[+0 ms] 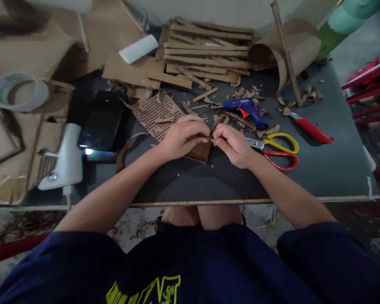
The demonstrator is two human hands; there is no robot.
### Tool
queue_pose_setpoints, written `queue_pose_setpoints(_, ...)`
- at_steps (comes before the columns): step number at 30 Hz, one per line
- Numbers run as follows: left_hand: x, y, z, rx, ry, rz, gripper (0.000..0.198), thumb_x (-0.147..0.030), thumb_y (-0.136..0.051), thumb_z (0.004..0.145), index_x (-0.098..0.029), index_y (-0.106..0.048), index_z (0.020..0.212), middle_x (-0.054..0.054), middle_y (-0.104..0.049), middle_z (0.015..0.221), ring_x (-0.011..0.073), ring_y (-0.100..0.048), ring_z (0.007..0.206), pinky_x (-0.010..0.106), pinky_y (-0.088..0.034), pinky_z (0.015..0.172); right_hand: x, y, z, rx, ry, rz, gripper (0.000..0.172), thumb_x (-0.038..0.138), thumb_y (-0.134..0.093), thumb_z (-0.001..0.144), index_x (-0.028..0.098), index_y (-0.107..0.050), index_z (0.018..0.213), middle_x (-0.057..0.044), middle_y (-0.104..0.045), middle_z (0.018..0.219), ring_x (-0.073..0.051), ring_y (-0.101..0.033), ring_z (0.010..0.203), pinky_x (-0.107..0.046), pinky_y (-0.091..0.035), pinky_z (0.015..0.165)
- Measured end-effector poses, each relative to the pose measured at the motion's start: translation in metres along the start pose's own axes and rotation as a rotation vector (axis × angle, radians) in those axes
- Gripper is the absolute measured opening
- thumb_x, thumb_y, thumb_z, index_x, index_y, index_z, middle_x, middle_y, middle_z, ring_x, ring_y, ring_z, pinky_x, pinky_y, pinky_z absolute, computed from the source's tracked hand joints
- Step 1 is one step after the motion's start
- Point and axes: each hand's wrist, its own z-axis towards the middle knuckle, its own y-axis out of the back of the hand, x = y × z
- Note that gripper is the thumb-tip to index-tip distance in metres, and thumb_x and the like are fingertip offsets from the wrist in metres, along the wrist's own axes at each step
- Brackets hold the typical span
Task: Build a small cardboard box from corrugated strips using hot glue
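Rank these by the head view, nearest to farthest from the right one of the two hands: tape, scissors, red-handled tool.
Starting from the right hand:
1. Scissors: just to its right.
2. Red-handled tool: farther right, a little farther forward.
3. Tape: at the far left of the view.

A small brown cardboard piece (200, 153), flat-faced, shows a toothed, corrugated edge; its far end is pinched between the left hand (188, 133) and right hand (232, 145), whose fingers hide much of it. One corner points toward the person.
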Motion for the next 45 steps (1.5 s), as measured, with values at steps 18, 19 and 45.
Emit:
queue_pose_setpoints(18,-0.001,-0.006,-0.006,-0.134,-0.097,0.258,0.014,-0.029,-0.060,0.096,-0.019,-0.070,0.098,0.004,-0.074,0.089,0.0173,-0.070,0.094,0.031,-0.047,0.085,0.003,-0.007,0.000,-0.276,-0.022,-0.353,0.016,0.032,-0.067,0.089,0.023,-0.057,0.079,0.002,-0.066,0.073,-0.015,-0.061,0.071,-0.033,-0.044,0.078)
queue_pose_setpoints(19,-0.001,-0.006,-0.007,-0.149,-0.095,0.279,0.014,-0.029,-0.060,0.096,-0.019,-0.070,0.098,0.004,-0.074,0.089,0.0173,-0.069,0.094,0.031,-0.047,0.084,0.002,-0.007,0.000,-0.291,-0.025,-0.363,0.015,0.032,-0.067,0.089,0.023,-0.059,0.079,0.001,-0.067,0.074,-0.016,-0.062,0.072,-0.033,-0.045,0.078)
queue_pose_setpoints(45,-0.002,-0.010,-0.009,-0.058,-0.023,0.394,0.027,-0.039,-0.048,0.100,-0.020,-0.067,0.094,0.005,-0.072,0.089,0.0212,-0.065,0.098,0.039,-0.046,0.089,-0.002,-0.007,0.002,-0.139,0.055,-0.278,0.013,0.023,-0.047,0.100,0.022,-0.058,0.092,-0.004,-0.066,0.086,-0.018,-0.060,0.082,-0.036,-0.049,0.080)
